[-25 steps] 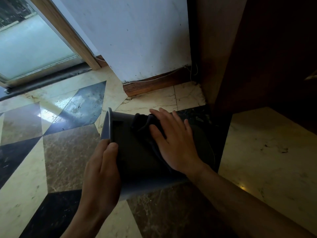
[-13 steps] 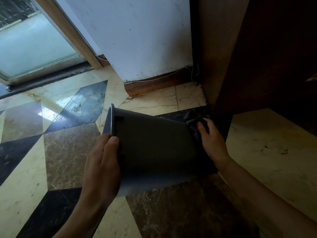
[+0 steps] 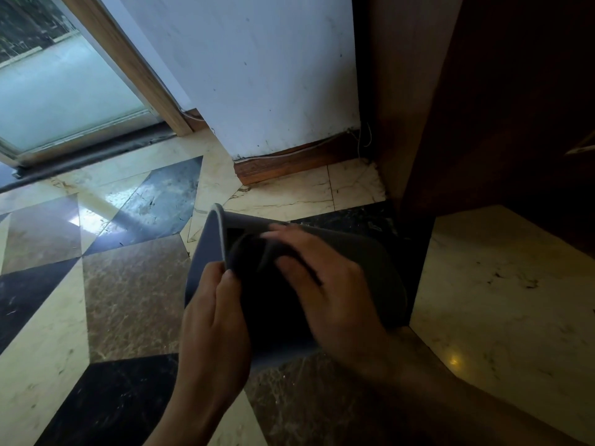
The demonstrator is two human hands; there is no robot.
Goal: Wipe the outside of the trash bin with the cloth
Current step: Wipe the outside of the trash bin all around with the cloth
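Note:
A grey plastic trash bin (image 3: 373, 262) lies on its side on the floor, its open rim facing left. My left hand (image 3: 212, 320) grips the rim at the bin's near left edge. My right hand (image 3: 325, 284) presses a dark cloth (image 3: 257, 272) flat against the bin's upper side wall, close to the rim. The hand is blurred by motion. The cloth covers much of the wall near the rim and hides the surface under it.
The floor (image 3: 128, 294) is glossy marble in cream, brown and black diamonds. A white wall (image 3: 257, 75) with a wooden skirting board stands behind the bin. Dark wooden furniture (image 3: 499, 107) rises at the right. A glass door (image 3: 58, 91) is at the far left.
My right hand has swept the cloth leftwards from the bin's base end to the wall near the rim. My left hand has kept its grip on the rim.

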